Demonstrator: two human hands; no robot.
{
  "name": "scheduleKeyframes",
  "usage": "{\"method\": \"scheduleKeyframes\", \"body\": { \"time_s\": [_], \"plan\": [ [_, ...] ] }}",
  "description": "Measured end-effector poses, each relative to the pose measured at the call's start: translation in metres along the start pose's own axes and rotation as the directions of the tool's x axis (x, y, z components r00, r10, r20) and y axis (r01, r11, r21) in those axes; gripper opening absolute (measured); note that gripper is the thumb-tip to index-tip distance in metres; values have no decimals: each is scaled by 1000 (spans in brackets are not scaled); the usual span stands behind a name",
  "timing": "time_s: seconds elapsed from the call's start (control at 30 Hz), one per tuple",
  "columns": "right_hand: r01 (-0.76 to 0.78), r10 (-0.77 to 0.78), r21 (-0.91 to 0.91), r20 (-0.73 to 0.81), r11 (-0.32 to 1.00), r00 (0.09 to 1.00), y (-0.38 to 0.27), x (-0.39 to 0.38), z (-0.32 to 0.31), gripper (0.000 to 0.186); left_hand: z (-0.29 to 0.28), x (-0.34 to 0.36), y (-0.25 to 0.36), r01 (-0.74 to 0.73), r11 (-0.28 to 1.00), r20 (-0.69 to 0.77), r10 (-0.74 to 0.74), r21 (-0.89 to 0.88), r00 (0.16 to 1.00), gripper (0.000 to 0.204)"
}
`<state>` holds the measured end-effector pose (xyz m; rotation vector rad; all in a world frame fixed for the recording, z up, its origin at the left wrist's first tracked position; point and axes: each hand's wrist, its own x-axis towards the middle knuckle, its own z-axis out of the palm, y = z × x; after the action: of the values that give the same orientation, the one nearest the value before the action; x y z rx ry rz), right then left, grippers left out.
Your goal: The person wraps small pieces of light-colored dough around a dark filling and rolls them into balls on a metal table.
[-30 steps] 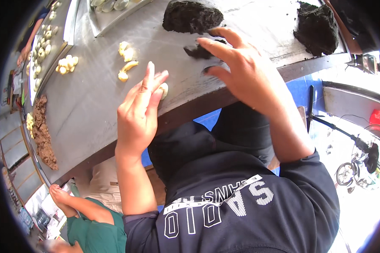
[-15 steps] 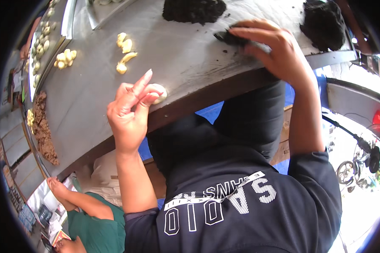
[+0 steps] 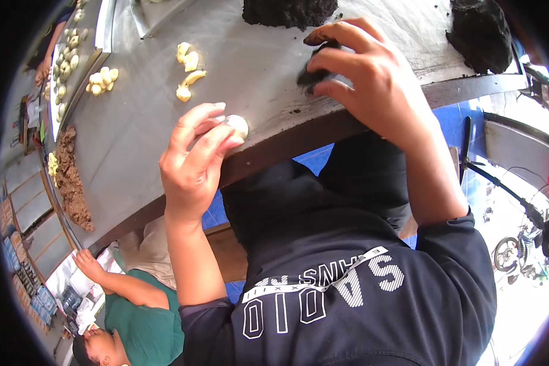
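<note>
Near the table's front edge, my left hand [image 3: 192, 161] is closed with its fingertips round a pale, flattened ball of dough [image 3: 240, 125]. My right hand [image 3: 378, 79] is up over the table to the right, its dark-stained fingers curled round a small piece of black paste [image 3: 312, 75]. A large lump of the same black paste [image 3: 287, 12] lies beyond it at the far edge of view. Another big black lump [image 3: 480, 36] sits to the right of that hand. A few pale yellow dough pieces [image 3: 190, 61] lie to the left, beyond my left hand.
The grey metal table [image 3: 125, 152] has a brown front edge. On its left are a cluster of small yellow balls [image 3: 102, 81], a strip of brown crumbly filling [image 3: 72, 183] and a tray of pale balls [image 3: 60, 73]. A person in green [image 3: 143, 311] is at lower left.
My right hand has shifted left and drawn the black piece into its curled fingers. My left index finger, raised before, has come down toward the dough. The view has shifted slightly.
</note>
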<state>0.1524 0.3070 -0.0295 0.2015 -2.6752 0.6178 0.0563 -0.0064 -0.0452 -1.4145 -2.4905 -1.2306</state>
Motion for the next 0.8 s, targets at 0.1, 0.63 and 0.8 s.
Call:
{"method": "scheduleKeyframes", "body": {
  "time_s": [0.1, 0.63, 0.8],
  "plan": [
    [-76, 78, 165, -9, 983, 997, -6, 0, 12, 37, -1, 16, 10, 11, 991, 86, -23, 135, 996, 12],
    [88, -93, -68, -65, 994, 994, 11, -4, 5, 24, 6, 74, 26, 45, 765, 239, -255, 642, 937, 19],
    [-26, 43, 135, -124, 991, 991, -9, -11, 9, 33, 21, 56, 22, 91, 767, 102, -200, 635, 974, 18]
  ]
}}
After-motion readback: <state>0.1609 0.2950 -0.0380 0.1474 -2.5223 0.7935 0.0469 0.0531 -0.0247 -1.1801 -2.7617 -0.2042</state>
